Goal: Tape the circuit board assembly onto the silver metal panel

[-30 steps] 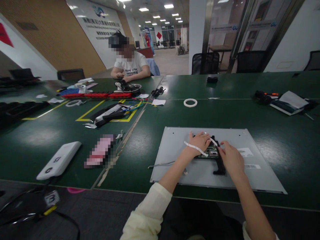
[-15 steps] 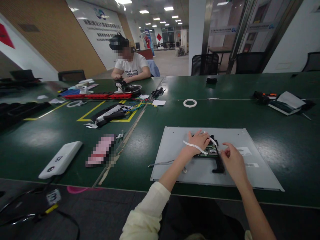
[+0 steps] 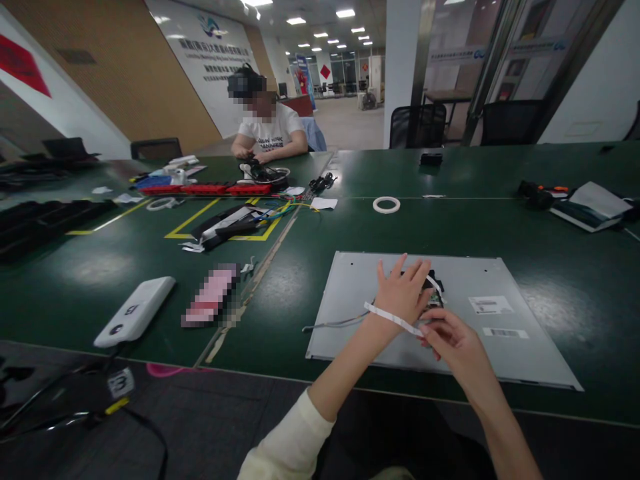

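Note:
A flat grey panel (image 3: 345, 293) lies on the green table with a circuit board (image 3: 434, 302) on it, mostly covered by my hands. My left hand (image 3: 404, 290) is open over the board, palm down and fingers spread. Across its wrist sticks a strip of white tape (image 3: 390, 317). The thumb and fingers of my right hand (image 3: 455, 343) are closed on the strip's right end. Another white strip (image 3: 436, 283) shows just beyond my left fingers, near the board's black edge. A thin grey cable (image 3: 333, 323) runs out to the left of the panel.
A tape roll (image 3: 387, 205) lies beyond the panel. To the left are a white power bank (image 3: 136, 312), a blurred pink object (image 3: 213, 293) and a black-and-white bundle (image 3: 227, 227) with wires. Across the table sits a person (image 3: 273, 130) in a headset. A notebook (image 3: 590, 210) lies far right.
My right hand has moved left from beside the board to the strip on my left wrist and closed on its end. My left fingers have spread. The view has shifted slightly.

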A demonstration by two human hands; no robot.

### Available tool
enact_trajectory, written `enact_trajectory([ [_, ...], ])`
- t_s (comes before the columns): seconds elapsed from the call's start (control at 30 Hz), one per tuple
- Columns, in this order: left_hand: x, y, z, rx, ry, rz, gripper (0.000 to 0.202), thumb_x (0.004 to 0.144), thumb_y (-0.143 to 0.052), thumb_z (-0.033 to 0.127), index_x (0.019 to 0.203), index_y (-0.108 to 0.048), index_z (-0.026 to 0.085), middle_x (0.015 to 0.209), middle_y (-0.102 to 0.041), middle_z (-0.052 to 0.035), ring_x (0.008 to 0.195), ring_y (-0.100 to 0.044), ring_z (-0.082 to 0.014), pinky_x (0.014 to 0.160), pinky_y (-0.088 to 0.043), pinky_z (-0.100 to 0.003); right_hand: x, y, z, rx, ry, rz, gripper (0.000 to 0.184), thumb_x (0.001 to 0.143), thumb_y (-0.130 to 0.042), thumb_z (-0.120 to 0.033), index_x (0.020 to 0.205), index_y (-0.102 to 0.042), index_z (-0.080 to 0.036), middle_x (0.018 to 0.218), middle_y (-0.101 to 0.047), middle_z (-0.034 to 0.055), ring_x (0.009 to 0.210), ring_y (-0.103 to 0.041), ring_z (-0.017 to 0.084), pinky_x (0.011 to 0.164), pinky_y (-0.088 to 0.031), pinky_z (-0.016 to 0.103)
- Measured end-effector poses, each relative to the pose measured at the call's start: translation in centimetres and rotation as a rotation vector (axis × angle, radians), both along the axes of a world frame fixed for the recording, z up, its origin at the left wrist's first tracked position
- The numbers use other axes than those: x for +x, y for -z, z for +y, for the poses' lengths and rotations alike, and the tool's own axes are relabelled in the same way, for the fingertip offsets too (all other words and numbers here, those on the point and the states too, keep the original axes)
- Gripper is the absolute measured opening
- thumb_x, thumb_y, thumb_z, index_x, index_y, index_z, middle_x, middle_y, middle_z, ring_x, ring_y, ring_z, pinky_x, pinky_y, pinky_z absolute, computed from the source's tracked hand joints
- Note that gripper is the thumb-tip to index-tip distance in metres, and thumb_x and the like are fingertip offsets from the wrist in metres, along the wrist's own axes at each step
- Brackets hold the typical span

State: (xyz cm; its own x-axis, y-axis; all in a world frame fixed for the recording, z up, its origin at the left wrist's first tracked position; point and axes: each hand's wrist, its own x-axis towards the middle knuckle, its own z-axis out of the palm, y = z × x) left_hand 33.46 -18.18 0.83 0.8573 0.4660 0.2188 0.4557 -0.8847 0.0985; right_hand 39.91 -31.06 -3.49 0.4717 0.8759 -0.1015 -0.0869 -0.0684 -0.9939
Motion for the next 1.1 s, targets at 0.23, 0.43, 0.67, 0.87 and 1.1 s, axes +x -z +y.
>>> enact_trajectory([
  [0.23, -3.0, 0.5, 2.6, 0.108, -0.189, 0.004, 0.048, 0.091, -0.041, 0.031, 0.138, -0.035, 0.025, 0.143, -0.041, -0.0067, 0.139, -0.019, -0.0289, 0.107, -0.009, -0.066, -0.7, -1.4, -1.1, 0.085, 0.05, 0.005, 0.026, 0.082, -0.065, -0.041, 0.088, -0.059, -0.016, 0.078, -0.058, 0.0014, 0.064, -0.052, 0.01, 0.057, -0.046, 0.019],
  [0.43, -7.2, 1.7, 4.5, -0.043, -0.297, -0.025, 0.041, 0.093, -0.039, 0.033, 0.133, -0.04, 0.023, 0.135, -0.049, -0.0079, 0.131, -0.034, -0.0288, 0.105, -0.023, -0.061, 0.8, -0.8, -2.4, 0.085, 0.263, 0.049, 0.03, 0.08, -0.068, -0.041, 0.098, -0.064, -0.018, 0.091, -0.061, 0.0044, 0.077, -0.056, 0.014, 0.066, -0.049, 0.023],
  [0.67, -9.9, 2.7, 1.9, -0.177, -0.207, 0.018, 0.057, 0.08, -0.059, 0.039, 0.132, -0.041, 0.021, 0.123, -0.051, -0.0103, 0.113, -0.048, -0.0281, 0.096, -0.039, -0.044, 2.2, 0.6, -3.4, 0.152, 0.441, 0.053, 0.033, 0.075, -0.074, -0.037, 0.102, -0.065, -0.019, 0.107, -0.059, 0.0054, 0.096, -0.055, 0.017, 0.08, -0.047, 0.023],
  [0.87, -9.7, 3.0, 1.2, -0.167, -0.275, -0.034, 0.048, 0.084, -0.05, 0.022, 0.131, -0.04, 0.02, 0.123, -0.051, -0.0107, 0.112, -0.05, -0.0267, 0.096, -0.038, -0.045, 4.1, 1.3, -3.6, 0.143, 0.469, 0.046, 0.032, 0.074, -0.075, -0.038, 0.098, -0.061, -0.02, 0.095, -0.057, 0.0012, 0.081, -0.054, 0.012, 0.07, -0.049, 0.02],
  [1.1, -7.7, 3.0, -3.5, -0.249, -0.109, -0.307, 0.047, 0.09, -0.041, 0.019, 0.135, -0.034, 0.017, 0.138, -0.042, -0.0116, 0.128, -0.038, -0.0223, 0.106, -0.034, -0.042, 6.7, 3.4, -3.4, -0.063, 0.213, -0.216, 0.04, 0.078, -0.065, -0.048, 0.105, -0.056, -0.019, 0.088, -0.056, 0.002, 0.083, -0.054, 0.015, 0.07, -0.046, 0.021],
])
